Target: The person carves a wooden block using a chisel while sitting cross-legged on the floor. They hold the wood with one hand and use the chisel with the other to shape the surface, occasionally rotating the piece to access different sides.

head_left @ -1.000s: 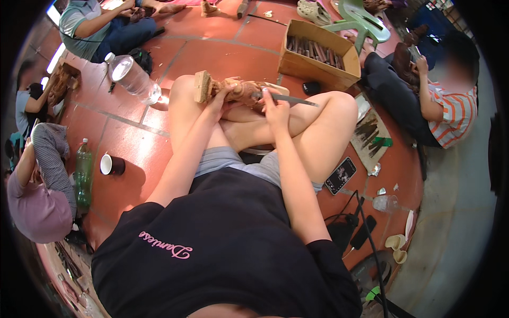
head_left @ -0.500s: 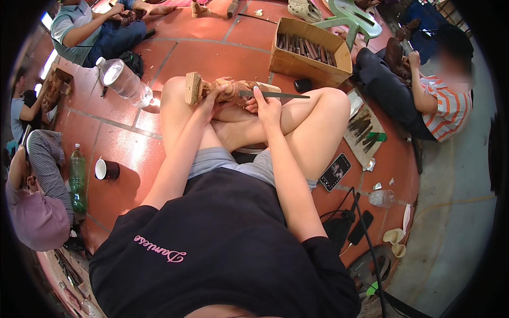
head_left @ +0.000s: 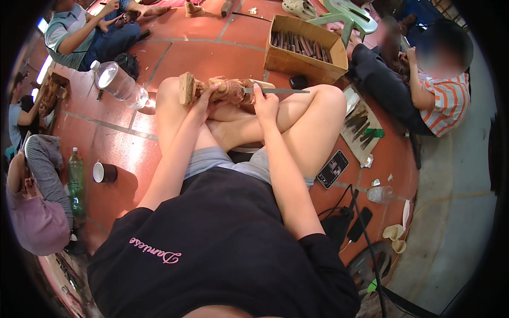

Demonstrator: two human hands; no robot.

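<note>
A carved wooden figure (head_left: pixel 231 90) with a square block base lies across my lap, above my crossed legs. The base end points left. My left hand (head_left: pixel 204 100) is wrapped round the figure near its base, with the thumb on top. My right hand (head_left: pixel 266 105) grips a thin, flat metal file (head_left: pixel 290 91), whose free end sticks out to the right over my knee. The file's other end lies against the figure's surface. My right fingers partly hide the figure's far end.
A cardboard box (head_left: pixel 275 57) of carving tools stands ahead, with a green stool behind it. More tools lie on a mat (head_left: pixel 366 151) at right, near a phone (head_left: pixel 333 169). A water jug (head_left: pixel 119 85), a cup (head_left: pixel 105 173) and a green bottle (head_left: pixel 76 175) stand left. Several people sit around.
The whole view has shifted slightly. The figure looks turned a little in my left hand, showing a different side. The file has moved slightly along it, still in my right hand.
</note>
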